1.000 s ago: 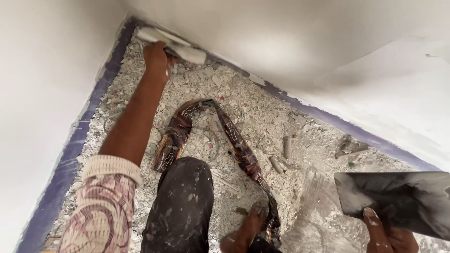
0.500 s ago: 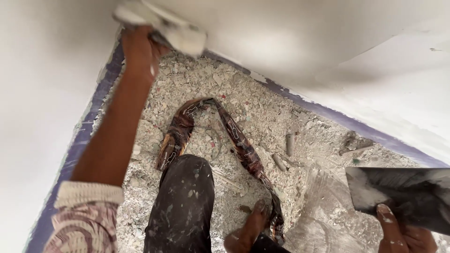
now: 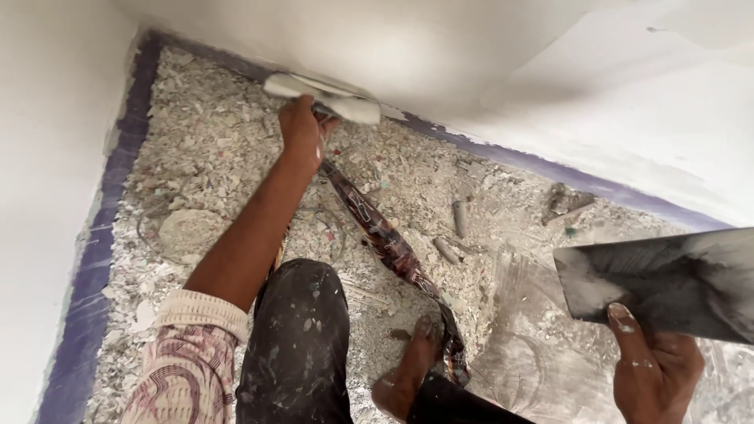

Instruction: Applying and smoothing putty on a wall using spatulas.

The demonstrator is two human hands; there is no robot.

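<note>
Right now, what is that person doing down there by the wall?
A person crouches in a room corner. Their left hand presses a white-coated trowel flat against the bottom of the white wall, just above the purple strip. Their right hand holds a grey metal plate off to the side. The floor is littered with dried plaster bits, and a patterned cloth band lies across it.

- Floor (image 3: pixel 212 165): covered in grey-white plaster rubble.
- A patterned brown cloth strip (image 3: pixel 389 243) lies across it.
- Short pipe pieces (image 3: pixel 459 218) lie nearby.
- A bare foot (image 3: pixel 408 369) stands on it.
</note>
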